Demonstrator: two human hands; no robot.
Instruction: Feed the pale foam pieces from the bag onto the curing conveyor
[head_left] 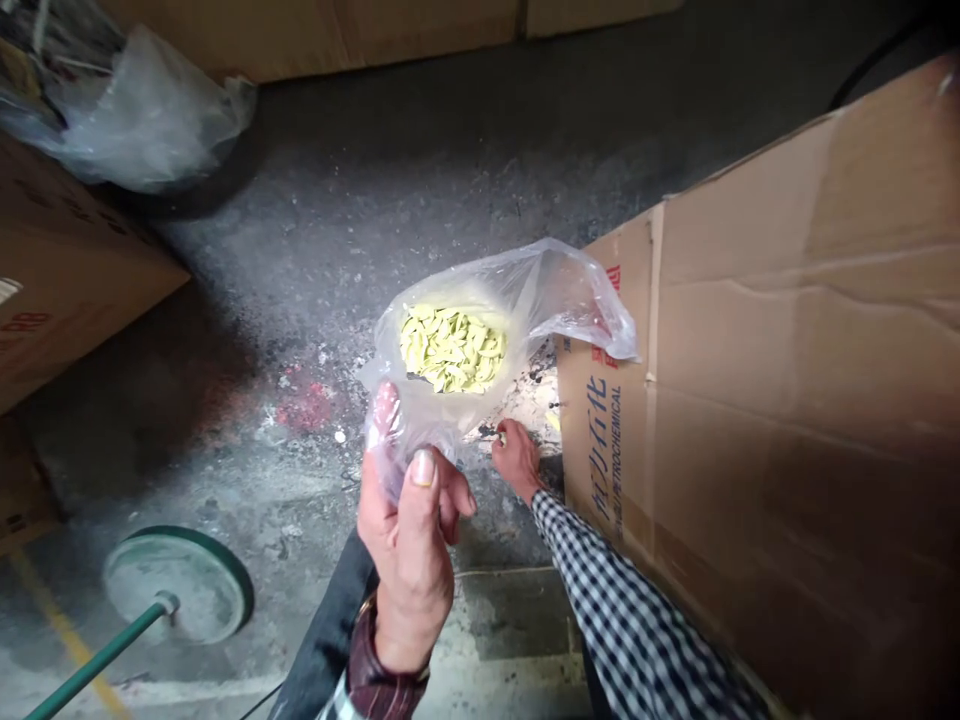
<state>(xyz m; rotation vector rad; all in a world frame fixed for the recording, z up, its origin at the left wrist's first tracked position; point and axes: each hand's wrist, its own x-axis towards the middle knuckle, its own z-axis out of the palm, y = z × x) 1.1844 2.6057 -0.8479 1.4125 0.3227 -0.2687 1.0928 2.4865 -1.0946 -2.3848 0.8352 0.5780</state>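
Observation:
My left hand (409, 535) is closed on the lower edge of a clear plastic bag (555, 290), holding it up in the middle of the view. Inside the bag lie several small yellow-green plastic pieces (452, 347). My right hand (514, 455), in a checked sleeve, reaches down to the concrete floor (390, 200) beside the cardboard box. Its fingers are pinched on something small that I cannot make out. A few small bits lie on the floor by that hand.
A large cardboard box (787, 400) with blue and red print stands at the right. More boxes line the left (60, 270) and the back. A crumpled plastic bag (142, 120) sits top left. A green round stand base (176, 585) with a pole is at bottom left.

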